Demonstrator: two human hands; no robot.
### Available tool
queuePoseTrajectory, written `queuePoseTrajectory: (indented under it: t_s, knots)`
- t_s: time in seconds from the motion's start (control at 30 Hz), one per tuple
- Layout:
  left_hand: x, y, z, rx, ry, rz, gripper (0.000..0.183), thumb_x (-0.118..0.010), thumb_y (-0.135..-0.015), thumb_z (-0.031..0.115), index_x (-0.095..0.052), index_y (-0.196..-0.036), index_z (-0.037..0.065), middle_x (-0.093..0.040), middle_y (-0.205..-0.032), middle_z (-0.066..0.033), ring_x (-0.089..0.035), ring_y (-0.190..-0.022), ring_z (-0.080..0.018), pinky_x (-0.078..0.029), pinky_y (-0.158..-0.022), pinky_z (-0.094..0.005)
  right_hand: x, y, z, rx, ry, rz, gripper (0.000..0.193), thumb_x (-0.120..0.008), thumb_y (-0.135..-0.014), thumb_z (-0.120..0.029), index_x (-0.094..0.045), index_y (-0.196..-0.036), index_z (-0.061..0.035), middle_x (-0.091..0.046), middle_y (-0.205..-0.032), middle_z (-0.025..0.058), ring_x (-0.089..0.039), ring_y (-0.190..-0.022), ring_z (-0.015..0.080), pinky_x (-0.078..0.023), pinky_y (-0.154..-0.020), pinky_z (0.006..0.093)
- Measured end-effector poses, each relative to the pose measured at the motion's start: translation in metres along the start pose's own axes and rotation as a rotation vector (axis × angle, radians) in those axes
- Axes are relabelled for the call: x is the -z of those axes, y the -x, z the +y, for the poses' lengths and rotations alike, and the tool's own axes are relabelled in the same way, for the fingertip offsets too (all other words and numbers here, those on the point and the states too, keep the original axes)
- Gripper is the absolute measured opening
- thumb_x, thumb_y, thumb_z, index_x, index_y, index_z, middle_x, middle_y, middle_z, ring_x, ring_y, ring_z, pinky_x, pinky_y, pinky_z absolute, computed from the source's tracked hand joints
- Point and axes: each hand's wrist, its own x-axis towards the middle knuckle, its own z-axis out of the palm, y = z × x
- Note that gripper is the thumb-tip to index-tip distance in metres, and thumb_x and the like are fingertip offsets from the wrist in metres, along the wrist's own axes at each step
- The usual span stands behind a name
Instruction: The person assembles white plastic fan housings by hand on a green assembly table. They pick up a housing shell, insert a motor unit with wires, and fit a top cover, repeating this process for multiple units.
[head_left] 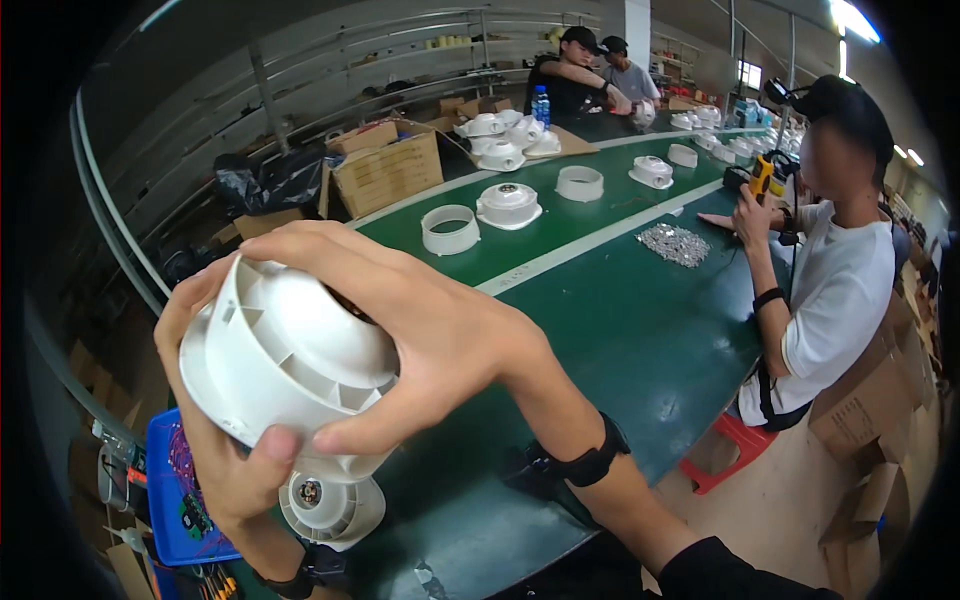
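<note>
Between my two hands, raised above the near left of the green table, is a round white plastic housing with ribs around its side. My left hand is wrapped round its left side and underside, with the thumb on the lower edge. My right hand reaches over the top, its fingers along the upper rim and its thumb low at the front. A second white housing with a dark metallic centre rests on the table below, partly covered by my left wrist.
A blue tray holds wires and circuit boards. White rings and another housing sit on the green strip. Small metal parts lie heaped at centre right. A person holds a yellow tool beside a red stool.
</note>
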Motion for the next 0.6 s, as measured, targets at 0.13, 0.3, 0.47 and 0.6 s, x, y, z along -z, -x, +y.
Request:
queuePoseTrajectory:
  t_s: [0.13, 0.3, 0.47, 0.6]
  knots:
    - [0.006, -0.002, -0.004, -0.094, -0.125, 0.012, 0.104, -0.07, -0.076, 0.058, -0.027, -0.147, -0.005, -0.032, -0.152, -0.0277, -0.035, -0.141, -0.0388, -0.029, -0.116, -0.0485, 0.004, -0.001, 0.001, 0.098, 0.022, 0.045, 0.093, -0.084, -0.057, -0.041, -0.047, -0.132, 0.0008, -0.054, -0.12, 0.0201, -0.054, -0.114, 0.0379, -0.047, -0.094, 0.0428]
    - [0.02, -0.004, -0.01, -0.287, -0.37, 0.156, 0.057, -0.062, -0.094, 0.022, -0.041, -0.139, -0.004, -0.044, -0.142, -0.0209, -0.045, -0.133, -0.03, -0.037, -0.108, -0.0437, 0.013, 0.004, 0.001, 0.018, 0.179, 0.043, 0.09, -0.084, -0.056, -0.04, -0.05, -0.131, -0.0038, -0.052, -0.122, 0.0193, -0.054, -0.112, 0.0382, -0.047, -0.093, 0.044]
    - [0.026, 0.001, -0.015, -0.172, -0.385, 0.228, 0.018, -0.062, -0.09, -0.011, -0.064, -0.106, -0.002, -0.062, -0.109, -0.0129, -0.06, -0.1, -0.0154, -0.049, -0.089, -0.0271, 0.018, 0.011, 0.014, -0.063, 0.17, 0.033, 0.088, -0.084, -0.058, -0.043, -0.051, -0.13, -0.004, -0.053, -0.122, 0.0193, -0.055, -0.112, 0.0382, -0.047, -0.094, 0.0441]
    - [0.019, -0.003, -0.014, -0.061, -0.337, 0.389, 0.015, -0.069, -0.088, -0.008, -0.065, -0.101, -0.001, -0.064, -0.092, -0.0053, -0.061, -0.085, -0.0093, -0.051, -0.08, -0.0218, 0.011, 0.007, 0.025, -0.008, 0.198, 0.036, 0.091, -0.084, -0.059, -0.042, -0.049, -0.133, -0.0025, -0.053, -0.124, 0.0201, -0.054, -0.116, 0.0377, -0.045, -0.098, 0.0431]
